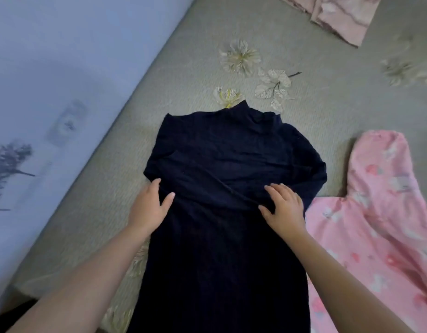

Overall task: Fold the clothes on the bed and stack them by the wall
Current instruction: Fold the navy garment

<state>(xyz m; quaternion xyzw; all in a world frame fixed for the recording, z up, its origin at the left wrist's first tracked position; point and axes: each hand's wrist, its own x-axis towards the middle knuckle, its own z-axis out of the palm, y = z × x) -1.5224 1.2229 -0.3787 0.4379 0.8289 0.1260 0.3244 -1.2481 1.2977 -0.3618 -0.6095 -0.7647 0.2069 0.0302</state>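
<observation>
A dark navy high-neck garment (222, 179) lies flat on the bed, collar pointing away from me, with its sleeves folded across the chest. My left hand (151, 205) rests at the garment's left edge, fingers straight and thumb spread onto the cloth. My right hand (283, 207) lies flat on the folded sleeve at the right side, fingers straight. A pink patterned garment (380, 212) is spread out to the right, touching the navy one's edge.
The bed cover (207, 68) is grey-green with pale flower prints. A folded dusty-pink cloth (339, 15) lies at the far top right. The pale blue wall (63, 80) with a tree print runs along the bed's left side.
</observation>
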